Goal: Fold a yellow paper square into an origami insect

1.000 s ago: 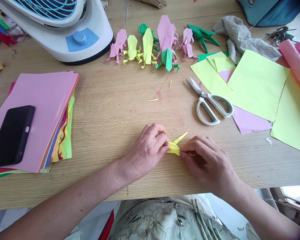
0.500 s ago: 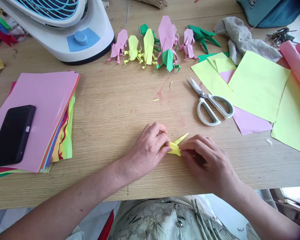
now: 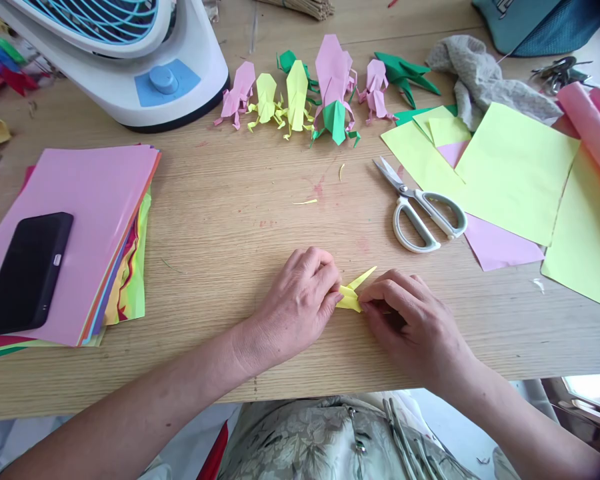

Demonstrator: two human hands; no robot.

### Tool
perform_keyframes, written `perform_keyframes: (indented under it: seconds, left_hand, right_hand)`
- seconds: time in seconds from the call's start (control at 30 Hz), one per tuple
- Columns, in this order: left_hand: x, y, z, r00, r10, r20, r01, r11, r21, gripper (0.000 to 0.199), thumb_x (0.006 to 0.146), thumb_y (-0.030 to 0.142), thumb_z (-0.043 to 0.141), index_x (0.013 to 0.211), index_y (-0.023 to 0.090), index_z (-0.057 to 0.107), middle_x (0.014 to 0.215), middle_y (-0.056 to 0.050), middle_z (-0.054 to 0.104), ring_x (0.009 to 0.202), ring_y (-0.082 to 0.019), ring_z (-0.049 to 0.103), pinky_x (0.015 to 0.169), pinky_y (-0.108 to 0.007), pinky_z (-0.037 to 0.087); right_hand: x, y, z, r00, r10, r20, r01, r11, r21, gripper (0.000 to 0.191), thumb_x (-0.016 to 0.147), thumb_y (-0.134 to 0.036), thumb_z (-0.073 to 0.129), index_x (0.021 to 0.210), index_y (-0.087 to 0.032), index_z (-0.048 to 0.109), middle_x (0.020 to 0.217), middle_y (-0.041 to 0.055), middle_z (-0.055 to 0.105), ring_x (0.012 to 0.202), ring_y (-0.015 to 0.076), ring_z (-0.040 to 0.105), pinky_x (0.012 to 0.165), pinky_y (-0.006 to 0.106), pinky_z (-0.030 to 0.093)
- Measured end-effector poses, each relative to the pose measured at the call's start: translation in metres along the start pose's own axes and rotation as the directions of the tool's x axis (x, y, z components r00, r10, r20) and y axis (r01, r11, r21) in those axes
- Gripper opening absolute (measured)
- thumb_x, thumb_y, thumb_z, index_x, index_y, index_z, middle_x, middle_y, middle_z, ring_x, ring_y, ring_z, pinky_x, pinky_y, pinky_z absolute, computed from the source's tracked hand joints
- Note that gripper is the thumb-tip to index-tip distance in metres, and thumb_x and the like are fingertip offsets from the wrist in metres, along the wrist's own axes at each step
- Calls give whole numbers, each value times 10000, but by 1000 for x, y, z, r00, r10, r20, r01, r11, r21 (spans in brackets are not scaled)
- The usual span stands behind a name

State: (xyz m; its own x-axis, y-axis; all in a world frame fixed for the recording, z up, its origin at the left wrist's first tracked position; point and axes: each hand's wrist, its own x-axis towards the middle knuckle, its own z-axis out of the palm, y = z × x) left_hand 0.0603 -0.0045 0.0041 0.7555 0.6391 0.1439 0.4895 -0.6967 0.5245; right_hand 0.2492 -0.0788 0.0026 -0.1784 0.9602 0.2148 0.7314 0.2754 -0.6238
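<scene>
A small yellow folded paper figure (image 3: pixel 349 299) is held between my two hands, just over the near part of the wooden table (image 3: pixel 220 267). My left hand (image 3: pixel 303 303) pinches its left end, fingers closed and curled. On the other side, my right hand (image 3: pixel 413 320) grips the right end between thumb and index finger. One thin pointed strip of the figure sticks up and to the right between the hands. The parts under my fingertips are hidden. White-handled scissors (image 3: pixel 414 205) lie beyond my right hand, blades pointing up and left.
Several folded paper figures (image 3: pixel 297 93) in pink, yellow and green stand at the back. A fan (image 3: pixel 180 60) is at the back left. Left lies a stack of coloured paper (image 3: pixel 100 193) bearing a black phone (image 3: pixel 27 273). Yellow sheets (image 3: pixel 523 173) and a grey cloth (image 3: pixel 473 73) lie right.
Both hands keep their grip on the yellow folded paper figure and hardly move. The whole view has shifted very slightly.
</scene>
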Motion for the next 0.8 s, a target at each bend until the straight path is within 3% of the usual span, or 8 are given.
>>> perform_keyframes:
  seconds: [0.33,0.67,0.8]
  left_hand:
    - [1,2,0,999,-29,28,29,1000,-6,47,917,120,501,897,158,520,1010,-75,534,977,-207,489,911,-377,441]
    - [2,2,1,999,-54,0,54,998,-38,52,899,128,530,883,176,518,1015,-67,550,985,-205,518,906,-368,455]
    - [2,1,2,999,-41,-10,40,999,-34,56,898,128,529,883,182,520,1010,-69,553,978,-210,519,895,-374,460]
  right_hand:
    - [0,2,1,1000,-6,8,6,1000,0,133,925,-98,507,871,-182,596,842,31,603,718,133,518,691,310,369]
    - [-6,1,-3,999,-21,-32,24,995,99,314,896,-47,485,1091,-224,657,901,50,551,786,158,552,652,290,443]
    - [-8,0,-2,992,-111,-62,109,993,-36,274,881,-95,578,1115,-212,657,894,64,562,773,171,540,670,322,450]
